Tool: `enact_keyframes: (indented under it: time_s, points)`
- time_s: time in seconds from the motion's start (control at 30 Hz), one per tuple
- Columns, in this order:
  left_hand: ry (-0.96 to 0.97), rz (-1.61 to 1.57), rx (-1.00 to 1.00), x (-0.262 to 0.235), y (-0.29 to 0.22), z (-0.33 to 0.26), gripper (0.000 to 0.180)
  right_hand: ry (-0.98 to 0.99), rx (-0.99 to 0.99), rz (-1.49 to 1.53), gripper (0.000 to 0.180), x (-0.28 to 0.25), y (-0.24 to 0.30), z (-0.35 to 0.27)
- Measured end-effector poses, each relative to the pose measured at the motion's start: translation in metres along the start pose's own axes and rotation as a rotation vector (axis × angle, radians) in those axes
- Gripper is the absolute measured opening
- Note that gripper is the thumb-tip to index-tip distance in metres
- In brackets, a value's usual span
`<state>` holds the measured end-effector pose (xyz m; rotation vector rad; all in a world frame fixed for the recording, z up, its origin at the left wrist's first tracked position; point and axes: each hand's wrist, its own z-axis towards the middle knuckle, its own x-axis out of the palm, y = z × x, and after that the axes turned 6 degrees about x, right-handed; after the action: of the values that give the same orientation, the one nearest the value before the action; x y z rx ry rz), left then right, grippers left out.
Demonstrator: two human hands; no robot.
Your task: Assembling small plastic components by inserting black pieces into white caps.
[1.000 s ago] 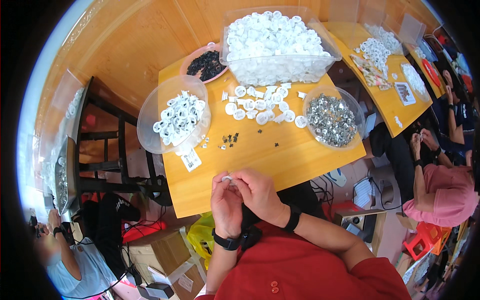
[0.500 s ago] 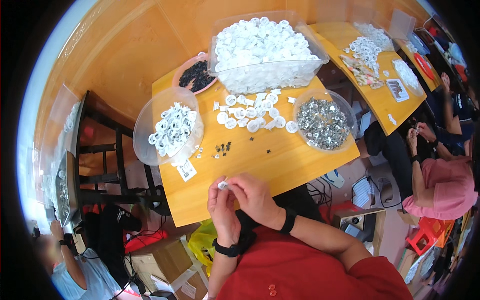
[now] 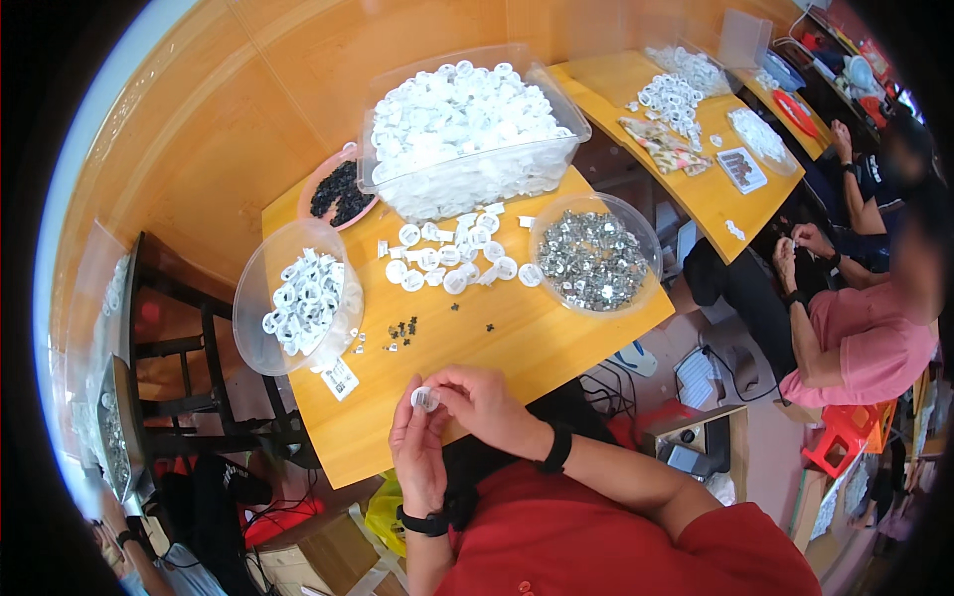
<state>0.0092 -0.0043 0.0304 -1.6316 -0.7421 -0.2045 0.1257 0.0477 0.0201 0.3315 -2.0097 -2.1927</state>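
Above the near edge of the wooden table [image 3: 397, 437] I hold a small round white plastic piece with both hands. Its flat face, with dark marks on it, turns up toward me. My left hand [image 3: 418, 452] pinches the white piece [image 3: 425, 398] at its left side. The fingertips of my right hand [image 3: 489, 409] close on its right edge. Whether a smaller part sits inside it is hidden. Beyond my hands lie several small dark parts [image 3: 401, 330] and, farther back, loose white round pieces [image 3: 454, 282].
A clear bowl of white pieces [image 3: 248, 316] stands left, a clear bowl of metal parts [image 3: 651, 260] right. Behind are a big clear bin [image 3: 477, 149] heaped with white pieces and a pink dish of black parts [image 3: 308, 204]. A co-worker in pink [image 3: 855, 343] sits right.
The view has shifted, so the table's things sit lower and farther left. The white piece now shows its round face more fully between my fingers. Both hands keep their hold.
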Motion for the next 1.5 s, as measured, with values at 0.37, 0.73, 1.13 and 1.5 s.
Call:
enact_keyframes:
  time_s: [0.37, 0.73, 1.13, 1.5]
  points:
    - [0.091, -0.098, -0.075, -0.018, 0.012, 0.006, 0.034, -0.178, -0.132, -0.552, 0.012, -0.059, -0.008, 0.023]
    - [0.067, 0.047, -0.138, -0.004, 0.004, 0.007, 0.03, -0.008, -0.079, -0.78, 0.008, -0.081, -0.012, 0.046]
    - [-0.011, 0.369, -0.136, 0.02, 0.013, 0.024, 0.014, 0.037, 0.008, -0.554, 0.012, -0.064, -0.007, 0.038]
    - [0.009, 0.947, 0.555, 0.035, 0.009, 0.014, 0.006, 0.296, 0.486, -0.08, 0.024, -0.063, 0.021, 0.035]
